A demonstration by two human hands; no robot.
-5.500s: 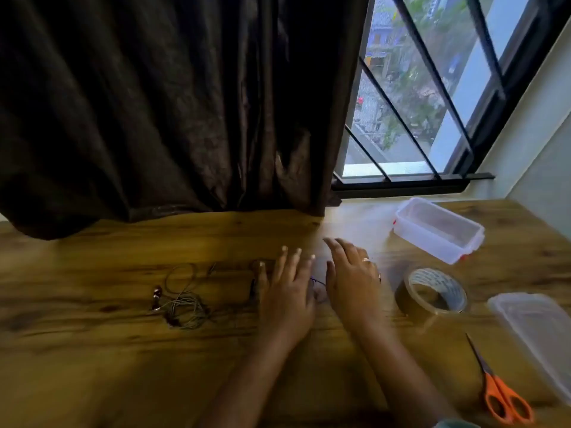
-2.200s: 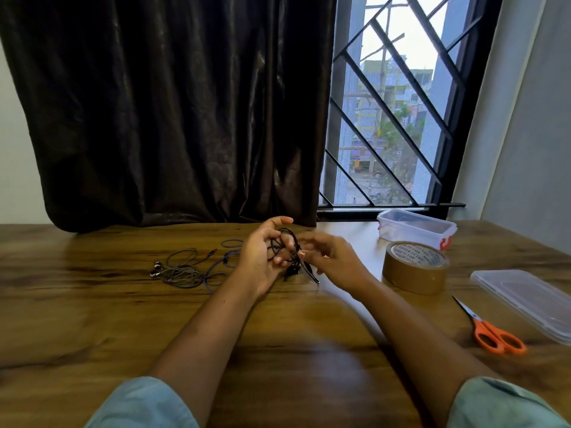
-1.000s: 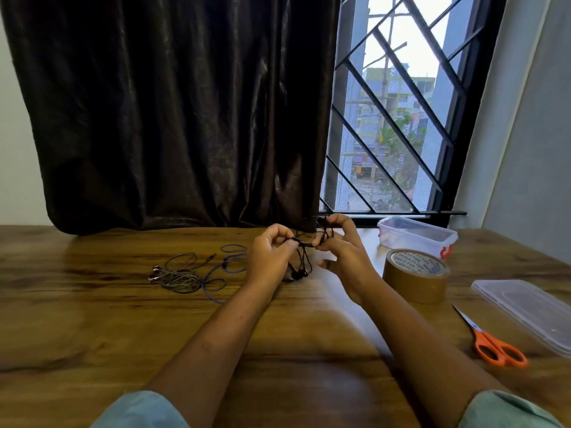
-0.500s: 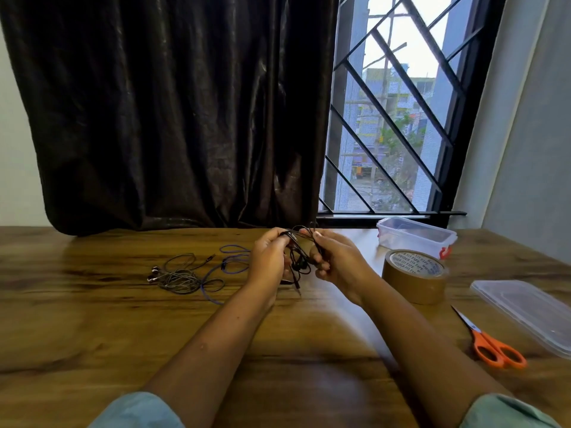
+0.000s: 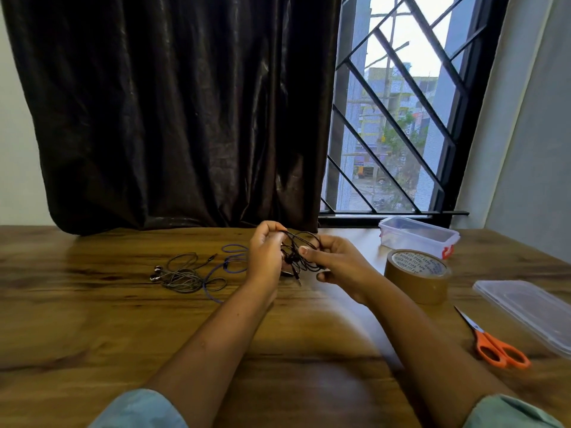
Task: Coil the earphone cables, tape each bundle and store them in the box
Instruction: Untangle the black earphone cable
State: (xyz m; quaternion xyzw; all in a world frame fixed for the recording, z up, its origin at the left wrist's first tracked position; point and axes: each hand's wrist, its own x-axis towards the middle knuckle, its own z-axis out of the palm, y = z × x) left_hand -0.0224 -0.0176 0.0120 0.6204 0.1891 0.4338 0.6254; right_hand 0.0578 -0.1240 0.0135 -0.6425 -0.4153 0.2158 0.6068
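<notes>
The table (image 5: 92,319) is finished in grained wood with a soft sheen. The far curtain (image 5: 170,118) is made of dark, shiny cloth. The box (image 5: 417,239) and lid (image 5: 525,307), right, are moulded in clear plastic; the scissors (image 5: 494,347) are handled in orange plastic.

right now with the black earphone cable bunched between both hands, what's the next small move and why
Probably wind another loop: the black cable is a loose tangle pinched between left hand and right hand, not yet tidy enough for the tape.
</notes>
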